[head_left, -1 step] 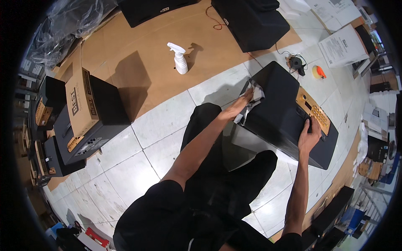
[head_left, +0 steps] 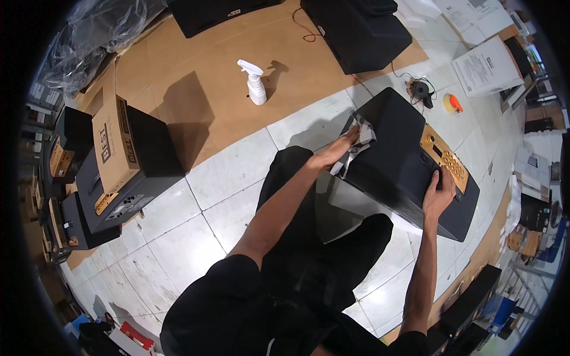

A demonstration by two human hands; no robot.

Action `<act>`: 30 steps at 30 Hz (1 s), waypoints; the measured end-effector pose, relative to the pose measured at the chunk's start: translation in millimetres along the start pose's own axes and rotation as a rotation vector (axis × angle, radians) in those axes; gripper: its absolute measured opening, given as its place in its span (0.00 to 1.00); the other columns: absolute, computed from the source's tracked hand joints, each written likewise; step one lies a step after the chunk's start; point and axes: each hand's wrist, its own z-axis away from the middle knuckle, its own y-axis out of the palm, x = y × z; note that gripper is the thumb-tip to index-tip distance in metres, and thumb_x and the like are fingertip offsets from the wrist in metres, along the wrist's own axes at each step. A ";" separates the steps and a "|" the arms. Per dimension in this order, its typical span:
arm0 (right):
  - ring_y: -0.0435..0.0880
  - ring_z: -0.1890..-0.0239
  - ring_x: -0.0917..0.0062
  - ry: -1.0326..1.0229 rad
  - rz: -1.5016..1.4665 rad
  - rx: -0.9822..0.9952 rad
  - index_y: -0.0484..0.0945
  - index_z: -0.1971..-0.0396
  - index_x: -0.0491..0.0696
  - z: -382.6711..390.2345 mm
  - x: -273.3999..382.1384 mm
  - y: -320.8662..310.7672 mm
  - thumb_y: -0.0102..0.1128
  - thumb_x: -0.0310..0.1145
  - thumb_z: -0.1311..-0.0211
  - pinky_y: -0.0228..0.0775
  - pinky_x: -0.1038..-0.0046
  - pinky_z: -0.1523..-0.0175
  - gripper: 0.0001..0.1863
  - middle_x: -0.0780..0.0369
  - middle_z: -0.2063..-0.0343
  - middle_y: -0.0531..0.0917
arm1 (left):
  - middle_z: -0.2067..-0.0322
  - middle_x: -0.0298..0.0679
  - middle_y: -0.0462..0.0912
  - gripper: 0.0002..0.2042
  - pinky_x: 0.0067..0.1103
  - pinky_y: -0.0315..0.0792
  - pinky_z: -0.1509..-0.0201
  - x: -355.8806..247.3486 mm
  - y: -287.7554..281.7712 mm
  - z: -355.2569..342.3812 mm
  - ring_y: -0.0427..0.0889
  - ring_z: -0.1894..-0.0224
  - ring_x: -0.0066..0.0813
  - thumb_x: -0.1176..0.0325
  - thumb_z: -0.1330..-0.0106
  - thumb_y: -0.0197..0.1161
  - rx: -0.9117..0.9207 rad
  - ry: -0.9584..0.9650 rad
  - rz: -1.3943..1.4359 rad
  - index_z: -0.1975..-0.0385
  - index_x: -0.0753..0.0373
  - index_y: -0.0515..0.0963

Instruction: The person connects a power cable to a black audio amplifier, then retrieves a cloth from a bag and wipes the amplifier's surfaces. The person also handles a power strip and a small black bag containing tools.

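Note:
A black speaker cabinet [head_left: 389, 148] lies tilted in front of me on the right, with a gold control panel [head_left: 435, 148] carrying several knobs on its upper side. Against the cabinet's left end, my left hand [head_left: 344, 146] presses a black-and-white checked cloth [head_left: 366, 136], its fingers partly hidden in the folds. My right hand [head_left: 438, 196] grips the cabinet beside the lower part of the panel, fingers bent by a dark recess. A pale block-like support [head_left: 350, 199] shows beneath the cabinet, between my knees.
A white spray bottle [head_left: 256, 89] stands on a brown cardboard sheet [head_left: 231, 53]. More black speakers [head_left: 362, 35] stand at the back, and others at left with a carton [head_left: 116, 145] on top. Near the far right are a tape roll [head_left: 452, 103], a coiled black cable [head_left: 420, 90] and a white box [head_left: 487, 66].

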 end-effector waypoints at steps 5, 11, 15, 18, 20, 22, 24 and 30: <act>0.76 0.46 0.62 0.014 0.021 0.005 0.79 0.53 0.40 1.0 0.2 -1.5 0.56 0.34 0.37 0.60 0.66 0.39 0.16 0.53 0.52 0.80 | 0.31 0.41 0.53 0.28 0.24 0.45 0.28 1.5 -11.6 -54.8 0.51 0.29 0.29 0.60 0.29 0.46 0.044 0.031 0.327 0.31 0.62 0.54; 0.76 0.47 0.61 0.003 0.028 0.012 0.79 0.54 0.39 -0.8 3.1 5.2 0.57 0.33 0.37 0.62 0.64 0.40 0.16 0.52 0.52 0.80 | 0.28 0.35 0.44 0.29 0.27 0.35 0.26 84.0 -13.1 -169.4 0.34 0.26 0.29 0.52 0.28 0.39 0.008 0.442 0.220 0.30 0.58 0.51; 0.76 0.47 0.60 -0.010 -0.005 0.031 0.78 0.53 0.40 -8.9 13.6 5.0 0.57 0.33 0.37 0.61 0.64 0.39 0.16 0.52 0.52 0.80 | 0.28 0.40 0.40 0.34 0.34 0.35 0.26 208.1 -53.3 -171.2 0.35 0.26 0.37 0.46 0.33 0.44 -0.074 0.857 -0.226 0.29 0.54 0.49; 0.75 0.46 0.61 0.028 -0.007 0.032 0.78 0.52 0.40 -4.2 2.6 5.0 0.57 0.33 0.37 0.60 0.65 0.38 0.17 0.52 0.52 0.80 | 0.28 0.46 0.41 0.36 0.49 0.36 0.29 222.0 -40.9 -146.6 0.37 0.27 0.53 0.43 0.37 0.48 -0.068 0.416 -0.475 0.31 0.51 0.53; 0.75 0.46 0.61 0.052 -0.005 0.033 0.78 0.52 0.40 1.2 -3.2 0.6 0.57 0.33 0.37 0.58 0.65 0.38 0.17 0.52 0.52 0.80 | 0.28 0.47 0.39 0.36 0.56 0.38 0.31 184.5 -32.3 -126.4 0.37 0.28 0.58 0.47 0.39 0.51 -0.059 0.120 -0.694 0.31 0.52 0.53; 0.75 0.46 0.61 0.004 0.025 0.019 0.78 0.52 0.40 0.2 -0.9 1.7 0.57 0.33 0.37 0.59 0.65 0.38 0.17 0.51 0.52 0.80 | 0.28 0.47 0.36 0.36 0.60 0.40 0.33 154.2 -39.6 -122.2 0.36 0.28 0.59 0.57 0.40 0.54 -0.082 0.148 -0.942 0.30 0.55 0.52; 0.75 0.46 0.61 -0.006 0.035 0.014 0.78 0.52 0.40 -0.1 0.5 4.7 0.57 0.33 0.37 0.59 0.65 0.38 0.17 0.51 0.52 0.80 | 0.29 0.49 0.39 0.33 0.48 0.43 0.29 127.7 -38.4 -114.5 0.39 0.27 0.53 0.55 0.36 0.51 -0.011 0.258 -0.951 0.32 0.58 0.54; 0.74 0.45 0.61 0.029 0.036 0.030 0.78 0.51 0.40 1.1 -1.6 2.6 0.57 0.34 0.37 0.58 0.65 0.38 0.17 0.51 0.51 0.79 | 0.30 0.51 0.46 0.27 0.29 0.44 0.27 88.4 -5.7 -118.7 0.46 0.28 0.43 0.64 0.30 0.48 -0.044 0.753 -0.118 0.33 0.64 0.56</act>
